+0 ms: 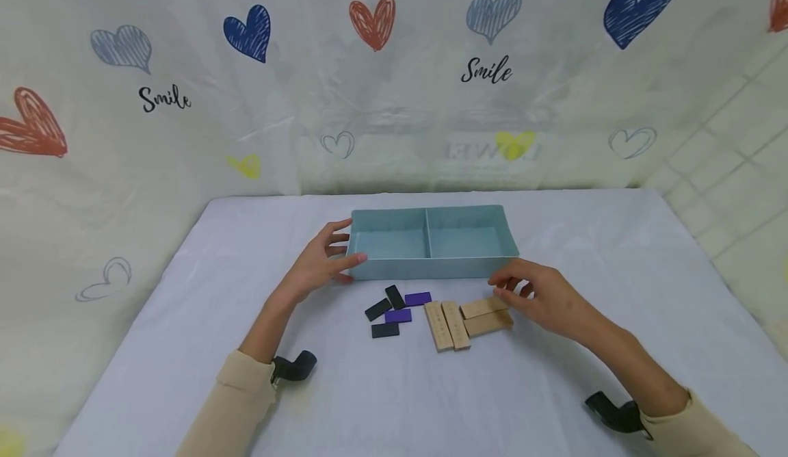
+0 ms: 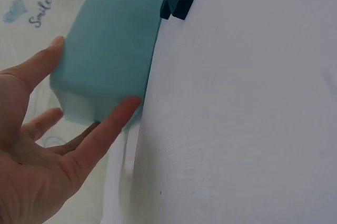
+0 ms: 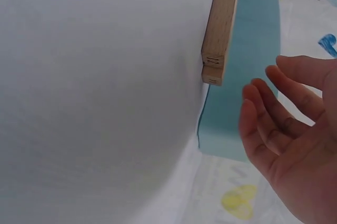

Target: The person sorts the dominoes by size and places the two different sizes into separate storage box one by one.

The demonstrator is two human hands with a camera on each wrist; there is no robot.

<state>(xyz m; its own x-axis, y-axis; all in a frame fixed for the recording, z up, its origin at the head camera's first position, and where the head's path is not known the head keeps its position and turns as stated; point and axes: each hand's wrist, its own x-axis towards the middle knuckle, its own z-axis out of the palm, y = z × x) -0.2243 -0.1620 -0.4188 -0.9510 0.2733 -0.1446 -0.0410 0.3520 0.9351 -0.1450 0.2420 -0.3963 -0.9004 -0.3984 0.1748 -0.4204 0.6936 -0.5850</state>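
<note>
Tray [image 1: 431, 269], pale blue and split by a divider [image 1: 427, 233], is set toward the back of the white worktop [image 1: 431, 402]. Its left end is touched by the left hand [image 1: 323, 255], whose fingers are spread apart with nothing pinched. Just beside the right hand [image 1: 544, 296], four wooden blocks [image 1: 455, 325] are laid in two pairs; that hand's fingers are loosely bent and clamped on nothing (whether a fingertip brushes the nearest block cannot be told). Farther left, black pieces [image 1: 385, 330] and purple pieces [image 1: 398, 315] are clustered near the front wall. If a block is to be lifted, it is best pinched by its long edges, since the blocks in each pair are set close and a neighbour could be dragged along; light, even pressure from the left hand should be enough to stop the tray being nudged
</note>
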